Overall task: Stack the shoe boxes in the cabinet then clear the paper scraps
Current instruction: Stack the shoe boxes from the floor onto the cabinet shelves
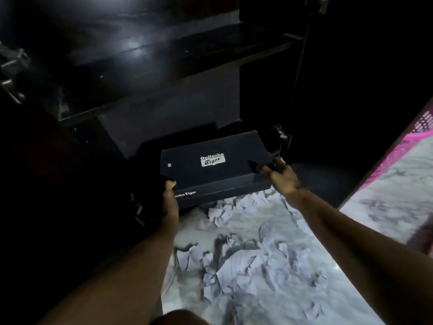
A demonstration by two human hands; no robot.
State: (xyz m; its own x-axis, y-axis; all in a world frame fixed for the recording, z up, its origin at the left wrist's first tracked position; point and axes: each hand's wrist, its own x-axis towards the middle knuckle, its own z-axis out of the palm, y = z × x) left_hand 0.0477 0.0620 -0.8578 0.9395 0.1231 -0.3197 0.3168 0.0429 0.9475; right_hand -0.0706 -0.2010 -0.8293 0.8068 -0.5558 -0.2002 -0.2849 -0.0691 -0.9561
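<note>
Left hand (169, 195): I grasp the near-left corner of the shoe box (218, 170), my thumb on the lid edge, my fingers wrapped under and out of sight.
Right hand (282, 177): I grip the right end of the same box, my thumb lying on the lid and my fingers curled around the end wall.
Shoe box: dark, closed, with a pale "Onitsuka Tiger" label in the middle of the lid and the same name printed along the long side just right of my left hand. It spans between my two hands, its far end reaching toward the cabinet (164, 95). Whether its bottom touches the cabinet floor I cannot tell; the near edge hangs above the paper.
Cabinet: black, open, straight ahead of both hands. A glossy shelf (150, 66) runs above and beyond the box; the low compartment past my fingertips is too dark to read.
Hinges: metal hinges (282, 134) show just beyond my right hand, more far off to the left of my left hand.
Paper scraps (239, 273): crumpled white pieces lie on the marbled floor (194, 228) between my forearms, the closest ones tucked right beneath the box's near edge.
Pink item (412, 141): a pink mesh-like thing sits well off to the right of my right hand; blurred, so I cannot tell what it is.
</note>
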